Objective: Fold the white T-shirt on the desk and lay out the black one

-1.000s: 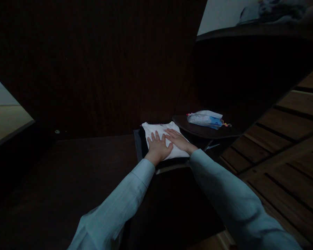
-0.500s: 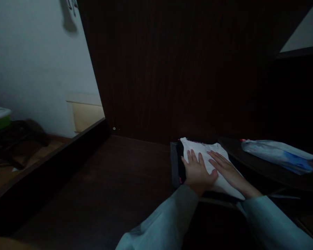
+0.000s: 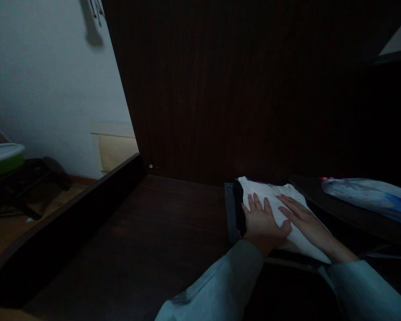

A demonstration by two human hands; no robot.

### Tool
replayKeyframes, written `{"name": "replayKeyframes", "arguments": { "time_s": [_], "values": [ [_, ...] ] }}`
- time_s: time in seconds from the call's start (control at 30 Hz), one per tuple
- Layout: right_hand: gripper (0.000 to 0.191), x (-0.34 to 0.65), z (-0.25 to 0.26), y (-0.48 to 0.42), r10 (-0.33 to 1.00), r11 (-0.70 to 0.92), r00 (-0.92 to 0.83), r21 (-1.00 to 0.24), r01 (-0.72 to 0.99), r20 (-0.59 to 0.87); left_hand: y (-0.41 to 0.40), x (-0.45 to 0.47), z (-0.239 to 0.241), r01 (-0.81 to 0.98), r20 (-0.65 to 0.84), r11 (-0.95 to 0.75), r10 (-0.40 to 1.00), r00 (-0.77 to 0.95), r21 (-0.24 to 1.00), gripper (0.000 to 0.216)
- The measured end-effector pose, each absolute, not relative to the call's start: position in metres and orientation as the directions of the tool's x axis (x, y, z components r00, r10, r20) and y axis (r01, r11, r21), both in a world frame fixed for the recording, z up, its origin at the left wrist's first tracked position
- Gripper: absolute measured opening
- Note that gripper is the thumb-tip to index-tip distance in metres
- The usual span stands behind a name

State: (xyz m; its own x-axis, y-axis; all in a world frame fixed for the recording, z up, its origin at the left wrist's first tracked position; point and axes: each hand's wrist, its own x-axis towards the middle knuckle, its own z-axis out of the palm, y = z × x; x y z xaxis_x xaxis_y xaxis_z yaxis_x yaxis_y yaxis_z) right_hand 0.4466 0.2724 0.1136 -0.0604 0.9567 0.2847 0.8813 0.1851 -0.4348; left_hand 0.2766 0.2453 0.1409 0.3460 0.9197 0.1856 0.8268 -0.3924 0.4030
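Both my hands lie flat on a folded white garment (image 3: pixel 269 194) that tops a small stack of dark folded clothes (image 3: pixel 235 209). My left hand (image 3: pixel 262 223) rests on the garment's near left part with fingers stretched out. Beside it, my right hand (image 3: pixel 305 220) presses the right part, fingers straight and pointing up-left. Neither hand holds anything. The stack sits on a dark wooden shelf (image 3: pixel 147 232) against a dark wooden back panel (image 3: pixel 240 89). Light blue sleeves cover both forearms.
A white and blue plastic packet (image 3: pixel 367 198) lies on a dark rounded ledge (image 3: pixel 347 214) to the right. A raised dark edge (image 3: pixel 70 223) borders the shelf on the left. Beyond it are a white wall, a dark stool and a green-rimmed bowl (image 3: pixel 2 158).
The view has swung left, so the stack and hands now sit lower right and the white wall appears. Both hands stay flat on the white garment.
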Motion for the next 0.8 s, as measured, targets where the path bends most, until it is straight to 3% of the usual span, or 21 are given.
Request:
{"name": "replayKeyframes", "arguments": {
  "time_s": [0.23,0.33,0.4,0.57,0.7,0.73,0.8],
  "values": [
    [0.061,0.446,0.168,0.295,0.973,0.227,-0.207,-0.299,0.927,0.099,0.249,0.282,0.145,0.873,0.144,-0.348,0.937,0.317,0.341,0.076],
    [0.059,0.44,0.181,0.306,0.934,0.225,-0.118,-0.301,0.927,0.336,0.25,0.283,0.143,0.874,0.179,-0.352,0.935,0.308,0.335,0.075],
    [0.056,0.433,0.167,0.308,0.922,0.148,-0.008,-0.332,0.932,0.388,0.249,0.283,0.141,0.871,0.188,-0.359,0.931,0.312,0.336,0.074],
    [0.055,0.426,0.123,0.309,0.983,0.079,-0.02,-0.322,0.944,0.182,0.249,0.283,0.143,0.854,0.211,-0.384,0.921,0.328,0.351,0.073],
    [0.056,0.432,0.165,0.306,0.987,0.139,-0.109,-0.3,0.944,0.115,0.249,0.282,0.143,0.837,0.2,-0.381,0.924,0.326,0.393,0.074],
    [0.059,0.433,0.182,0.303,0.982,0.172,-0.139,-0.305,0.937,0.128,0.249,0.282,0.143,0.834,0.197,-0.378,0.925,0.325,0.402,0.074],
    [0.061,0.432,0.209,0.293,0.929,0.167,-0.044,-0.309,0.936,0.368,0.249,0.281,0.144,0.829,0.19,-0.375,0.927,0.325,0.414,0.074]
  ]
}}
